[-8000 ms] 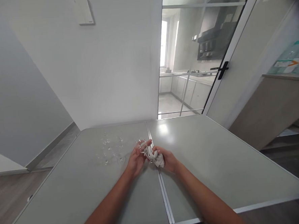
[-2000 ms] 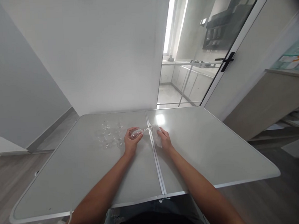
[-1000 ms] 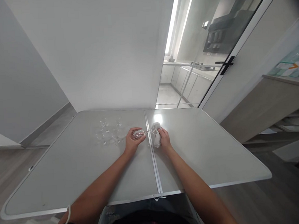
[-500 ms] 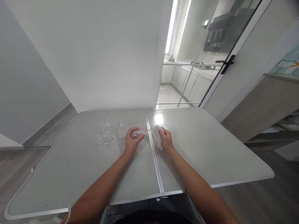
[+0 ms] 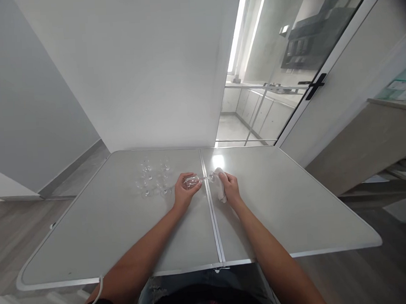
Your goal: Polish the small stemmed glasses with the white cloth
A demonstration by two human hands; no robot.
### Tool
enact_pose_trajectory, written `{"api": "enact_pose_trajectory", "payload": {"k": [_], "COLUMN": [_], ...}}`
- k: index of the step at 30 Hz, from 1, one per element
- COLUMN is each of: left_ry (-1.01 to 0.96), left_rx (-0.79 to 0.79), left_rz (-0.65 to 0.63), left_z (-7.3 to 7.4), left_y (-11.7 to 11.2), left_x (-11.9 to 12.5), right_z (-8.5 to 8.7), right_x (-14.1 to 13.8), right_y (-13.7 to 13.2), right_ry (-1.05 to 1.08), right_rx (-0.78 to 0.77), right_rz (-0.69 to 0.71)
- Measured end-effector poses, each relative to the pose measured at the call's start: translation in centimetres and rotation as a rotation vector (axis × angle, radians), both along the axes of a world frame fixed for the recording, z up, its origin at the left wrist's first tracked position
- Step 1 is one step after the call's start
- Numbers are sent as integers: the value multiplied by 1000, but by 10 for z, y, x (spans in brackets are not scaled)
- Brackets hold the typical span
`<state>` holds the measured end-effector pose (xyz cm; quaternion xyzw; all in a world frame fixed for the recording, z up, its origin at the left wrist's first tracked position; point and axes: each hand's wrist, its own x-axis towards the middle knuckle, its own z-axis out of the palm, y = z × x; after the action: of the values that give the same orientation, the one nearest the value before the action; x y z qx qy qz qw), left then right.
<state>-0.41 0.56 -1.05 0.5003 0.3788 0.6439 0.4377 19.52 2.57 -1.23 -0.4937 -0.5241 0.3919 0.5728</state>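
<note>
Grey desk (image 5: 278,211), seam down the middle; cluster of small glasses (image 5: 153,180) left of centre, just beside left hand. Left hand (image 5: 185,192) curled round bowl of a glass (image 5: 192,181) held sideways over the seam. Right hand (image 5: 230,185) closed on white cloth (image 5: 221,187), pressed at glass's foot.
</note>
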Motion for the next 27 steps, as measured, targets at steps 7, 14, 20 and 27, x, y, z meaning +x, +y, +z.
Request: {"api": "enact_pose_trajectory", "payload": {"k": [7, 14, 20, 27], "left_ry": [31, 88, 112, 144], "left_rx": [11, 33, 81, 121], "left_rz": [95, 139, 128, 32], "left_z": [0, -1, 0, 1], "left_y": [2, 3, 0, -3], "left_x": [0, -2, 1, 2], "right_z": [17, 17, 10, 0], "right_x": [-5, -12, -7, -13], "right_y": [-11, -14, -11, -6], "right_ry": [-274, -220, -228, -658], "right_rx": [277, 386, 297, 350], "right_rz": [-32, 14, 118, 79]}}
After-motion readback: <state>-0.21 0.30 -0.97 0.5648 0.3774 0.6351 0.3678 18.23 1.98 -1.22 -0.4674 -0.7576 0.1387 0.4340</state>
